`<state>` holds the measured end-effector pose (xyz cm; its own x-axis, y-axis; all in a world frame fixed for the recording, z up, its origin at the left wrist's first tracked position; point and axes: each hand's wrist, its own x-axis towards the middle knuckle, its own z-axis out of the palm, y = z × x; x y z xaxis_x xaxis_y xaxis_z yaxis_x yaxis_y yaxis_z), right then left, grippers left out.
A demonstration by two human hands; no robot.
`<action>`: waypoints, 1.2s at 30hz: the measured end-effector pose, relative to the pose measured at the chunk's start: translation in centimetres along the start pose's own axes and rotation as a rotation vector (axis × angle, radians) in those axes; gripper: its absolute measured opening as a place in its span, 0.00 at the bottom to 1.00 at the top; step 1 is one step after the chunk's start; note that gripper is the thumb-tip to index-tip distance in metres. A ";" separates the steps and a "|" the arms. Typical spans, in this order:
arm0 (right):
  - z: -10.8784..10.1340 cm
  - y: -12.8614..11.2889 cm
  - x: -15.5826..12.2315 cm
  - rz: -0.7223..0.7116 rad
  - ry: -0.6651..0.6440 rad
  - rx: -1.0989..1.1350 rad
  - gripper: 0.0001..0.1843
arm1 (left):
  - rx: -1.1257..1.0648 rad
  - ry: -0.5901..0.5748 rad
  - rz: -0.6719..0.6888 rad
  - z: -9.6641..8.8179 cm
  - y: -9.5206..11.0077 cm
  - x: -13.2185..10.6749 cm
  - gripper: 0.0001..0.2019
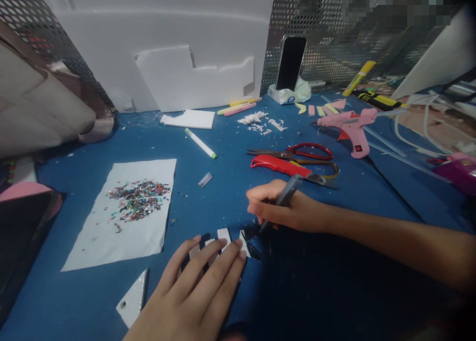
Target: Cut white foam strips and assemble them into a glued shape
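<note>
My right hand (277, 204) is closed around a dark grey marker (289, 190), its lower end pointing down at the table near small white pieces. My left hand (203, 284) lies flat with fingers stretched, its fingertips on several small white foam pieces (223, 236). One narrow white piece (243, 243) with a black edge lies by the marker's lower end; whether the tip touches it I cannot tell. Beside my left wrist rests a white triangular piece (133, 299) with a dark spot.
Colourful bits cover a white sheet (89, 247) at left. Beyond my right hand lie a red-handled cutter (278, 165), scissors (312, 150) and a pink glue gun (351, 128). A green-tipped white pen (201, 143), white scraps (255, 118) and a propped phone (292, 63) are farther back.
</note>
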<state>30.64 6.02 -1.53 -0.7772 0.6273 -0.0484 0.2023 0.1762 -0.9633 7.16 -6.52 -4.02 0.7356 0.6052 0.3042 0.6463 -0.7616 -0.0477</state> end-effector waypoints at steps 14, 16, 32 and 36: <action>-0.1 0.1 0.0 -0.016 0.008 -0.009 0.22 | 0.013 0.000 0.019 -0.1 -0.1 0.0 0.31; -0.1 0.1 0.0 -0.015 0.026 -0.014 0.21 | 0.013 0.000 0.036 -0.2 -0.2 0.0 0.31; -0.1 0.3 0.0 -0.011 0.038 -0.026 0.21 | 0.017 -0.001 0.039 0.0 -0.3 -0.1 0.30; -0.1 0.2 0.0 -0.014 0.018 -0.037 0.22 | 0.003 0.013 0.017 0.2 -0.2 -0.1 0.29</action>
<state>30.77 6.12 -1.70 -0.7693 0.6381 -0.0298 0.2132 0.2126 -0.9536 6.96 -6.40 -4.20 0.7440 0.5891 0.3154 0.6342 -0.7711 -0.0557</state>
